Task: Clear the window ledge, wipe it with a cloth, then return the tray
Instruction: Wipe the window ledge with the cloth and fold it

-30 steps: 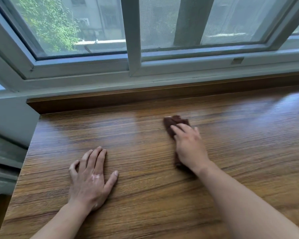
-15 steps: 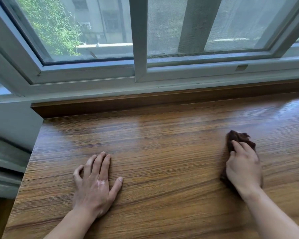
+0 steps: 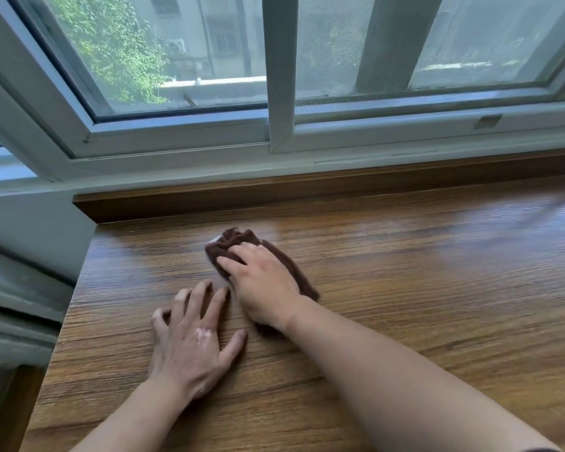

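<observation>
So, brown cloth (image 3: 242,247) looks soft, light, bunchy; right hand (image 3: 264,285) presses it flat-fingered on ledge (image 3: 437,305), left hand (image 3: 190,337) splayed nearby.

On the window ledge (image 3: 405,288) the cloth (image 3: 238,243) lies toward the left, under the right hand (image 3: 265,285). The left hand (image 3: 190,340) rests flat on the ledge just beside it, nearer the front. Behind the ledge stands the window frame (image 3: 281,93).

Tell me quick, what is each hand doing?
Left hand: open, flat on the ledge.
Right hand: open, pressing the cloth down.
</observation>
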